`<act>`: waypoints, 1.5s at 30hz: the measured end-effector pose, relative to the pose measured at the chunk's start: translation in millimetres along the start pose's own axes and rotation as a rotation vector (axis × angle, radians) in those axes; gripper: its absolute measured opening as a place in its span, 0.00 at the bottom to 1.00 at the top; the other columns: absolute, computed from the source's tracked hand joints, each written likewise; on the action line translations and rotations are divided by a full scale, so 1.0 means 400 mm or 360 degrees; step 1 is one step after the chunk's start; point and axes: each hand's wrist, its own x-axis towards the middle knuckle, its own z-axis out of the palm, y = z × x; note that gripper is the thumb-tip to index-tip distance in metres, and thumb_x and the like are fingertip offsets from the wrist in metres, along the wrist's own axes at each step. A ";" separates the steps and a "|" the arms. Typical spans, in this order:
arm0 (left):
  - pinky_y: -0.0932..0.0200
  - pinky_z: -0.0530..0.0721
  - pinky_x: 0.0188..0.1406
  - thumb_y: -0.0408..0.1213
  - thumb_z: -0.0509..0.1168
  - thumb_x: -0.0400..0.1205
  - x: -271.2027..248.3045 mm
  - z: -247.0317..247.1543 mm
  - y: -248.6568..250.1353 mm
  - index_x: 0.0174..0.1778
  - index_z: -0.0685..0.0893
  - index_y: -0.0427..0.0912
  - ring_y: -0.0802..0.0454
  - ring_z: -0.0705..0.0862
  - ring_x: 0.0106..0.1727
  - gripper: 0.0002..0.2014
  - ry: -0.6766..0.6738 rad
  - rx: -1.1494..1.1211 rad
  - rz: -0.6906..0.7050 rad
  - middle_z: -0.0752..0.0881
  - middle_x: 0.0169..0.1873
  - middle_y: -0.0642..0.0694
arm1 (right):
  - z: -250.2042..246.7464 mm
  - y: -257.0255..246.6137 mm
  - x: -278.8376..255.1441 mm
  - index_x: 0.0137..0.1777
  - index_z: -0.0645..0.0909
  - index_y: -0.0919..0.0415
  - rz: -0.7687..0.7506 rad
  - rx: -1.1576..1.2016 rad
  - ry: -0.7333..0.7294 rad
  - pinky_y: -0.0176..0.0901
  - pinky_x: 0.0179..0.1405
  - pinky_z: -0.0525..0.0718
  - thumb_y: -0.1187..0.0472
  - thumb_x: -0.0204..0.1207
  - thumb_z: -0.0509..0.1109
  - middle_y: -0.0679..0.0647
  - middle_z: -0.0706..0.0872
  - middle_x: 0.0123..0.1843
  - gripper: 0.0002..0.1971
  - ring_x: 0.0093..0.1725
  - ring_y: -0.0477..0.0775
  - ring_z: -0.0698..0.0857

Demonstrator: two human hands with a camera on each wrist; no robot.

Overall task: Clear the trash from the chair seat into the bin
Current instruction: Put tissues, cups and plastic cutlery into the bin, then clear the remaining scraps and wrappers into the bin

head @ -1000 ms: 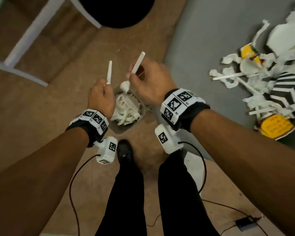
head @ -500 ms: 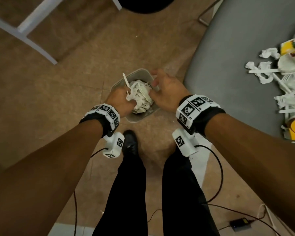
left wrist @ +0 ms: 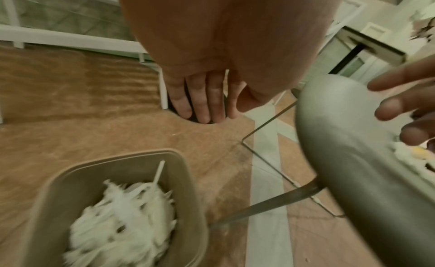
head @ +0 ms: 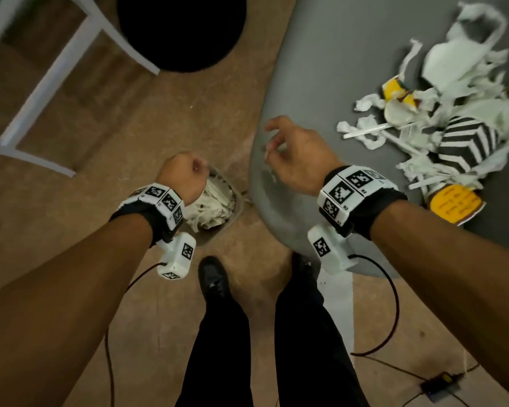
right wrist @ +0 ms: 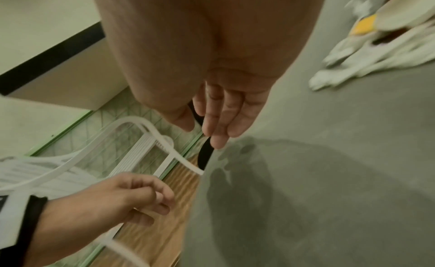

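No legible text; only blurred marks on the right wristband (head: 353,191) tags.

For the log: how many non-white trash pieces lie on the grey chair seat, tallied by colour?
yellow paper pieces: 2
black-and-white striped paper piece: 1
Total: 3
The white paper shreds around them are too tangled to count.

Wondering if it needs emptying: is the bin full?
Nearly full: white shredded trash heaps to just below the bin rim, one stick poking higher.
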 end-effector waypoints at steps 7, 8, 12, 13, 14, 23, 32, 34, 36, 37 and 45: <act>0.49 0.84 0.57 0.37 0.62 0.78 0.076 0.095 0.375 0.55 0.82 0.45 0.46 0.85 0.51 0.11 0.0131 -0.0172 0.0614 0.86 0.51 0.45 | -0.214 0.205 -0.032 0.68 0.78 0.56 0.0221 0.0059 0.0353 0.40 0.50 0.82 0.59 0.81 0.64 0.50 0.90 0.50 0.17 0.44 0.52 0.87; 0.48 0.83 0.59 0.39 0.63 0.76 0.078 0.121 0.429 0.57 0.82 0.44 0.45 0.84 0.54 0.14 0.0106 -0.0139 0.0723 0.84 0.53 0.44 | -0.240 0.231 -0.038 0.67 0.79 0.56 0.0242 0.0058 0.0390 0.40 0.50 0.81 0.59 0.81 0.64 0.50 0.89 0.49 0.16 0.44 0.52 0.86; 0.46 0.77 0.68 0.45 0.68 0.72 0.068 0.224 0.615 0.70 0.77 0.45 0.39 0.76 0.67 0.28 -0.0043 0.0139 0.0969 0.77 0.66 0.42 | -0.346 0.318 -0.047 0.63 0.82 0.54 0.0319 0.0035 0.0559 0.42 0.52 0.80 0.58 0.81 0.65 0.47 0.88 0.49 0.13 0.44 0.49 0.83; 0.44 0.76 0.68 0.48 0.69 0.71 0.067 0.245 0.644 0.72 0.75 0.47 0.39 0.74 0.69 0.32 -0.0075 0.0235 0.0972 0.75 0.69 0.43 | -0.370 0.337 -0.044 0.62 0.83 0.53 0.0335 0.0045 0.0600 0.43 0.54 0.82 0.57 0.80 0.64 0.47 0.88 0.50 0.13 0.45 0.50 0.84; 0.43 0.76 0.68 0.50 0.70 0.70 0.069 0.262 0.664 0.74 0.73 0.48 0.39 0.73 0.70 0.34 -0.0092 0.0352 0.0957 0.73 0.70 0.44 | -0.394 0.356 -0.040 0.62 0.83 0.54 0.0344 0.0037 0.0644 0.45 0.55 0.83 0.56 0.80 0.64 0.48 0.88 0.52 0.14 0.48 0.51 0.86; 0.44 0.78 0.51 0.35 0.59 0.80 0.074 0.247 0.675 0.59 0.78 0.37 0.34 0.76 0.61 0.13 -0.0297 0.0771 0.0843 0.78 0.57 0.36 | -0.532 0.492 0.020 0.78 0.69 0.59 0.0749 -0.0259 0.0760 0.55 0.77 0.68 0.52 0.74 0.71 0.61 0.72 0.78 0.32 0.78 0.67 0.69; 0.53 0.69 0.36 0.54 0.58 0.83 0.036 0.224 0.587 0.42 0.73 0.44 0.43 0.76 0.39 0.16 -0.0070 0.0689 0.0889 0.76 0.37 0.49 | -0.511 0.491 0.056 0.70 0.77 0.51 0.0805 -0.0449 0.0520 0.64 0.78 0.63 0.47 0.71 0.74 0.58 0.82 0.69 0.27 0.76 0.69 0.72; 0.52 0.69 0.34 0.51 0.56 0.87 0.027 0.222 0.566 0.45 0.72 0.42 0.38 0.79 0.38 0.15 -0.0069 0.0571 0.0879 0.77 0.35 0.47 | -0.489 0.468 0.035 0.65 0.79 0.50 0.0716 -0.0331 0.0651 0.63 0.74 0.69 0.46 0.72 0.72 0.54 0.84 0.65 0.22 0.71 0.65 0.78; 0.48 0.74 0.34 0.47 0.55 0.88 0.018 0.216 0.542 0.54 0.72 0.40 0.35 0.80 0.38 0.12 -0.0090 0.0382 0.0853 0.80 0.35 0.43 | -0.464 0.447 0.015 0.63 0.78 0.52 0.0612 -0.0145 0.0726 0.57 0.66 0.77 0.48 0.76 0.71 0.50 0.85 0.61 0.18 0.63 0.58 0.82; 0.47 0.77 0.36 0.45 0.54 0.89 0.012 0.209 0.530 0.60 0.72 0.41 0.34 0.81 0.38 0.11 -0.0102 0.0295 0.0844 0.82 0.37 0.41 | -0.451 0.434 0.003 0.61 0.78 0.53 0.0564 -0.0064 0.0758 0.50 0.60 0.79 0.50 0.77 0.71 0.49 0.84 0.58 0.16 0.59 0.55 0.83; 0.43 0.81 0.36 0.41 0.56 0.83 -0.048 0.138 0.375 0.42 0.76 0.40 0.35 0.81 0.35 0.09 0.0037 -0.0023 0.0699 0.83 0.31 0.41 | -0.284 0.230 -0.059 0.62 0.78 0.59 0.0142 0.0252 0.1006 0.53 0.56 0.84 0.50 0.78 0.69 0.52 0.87 0.57 0.17 0.54 0.53 0.85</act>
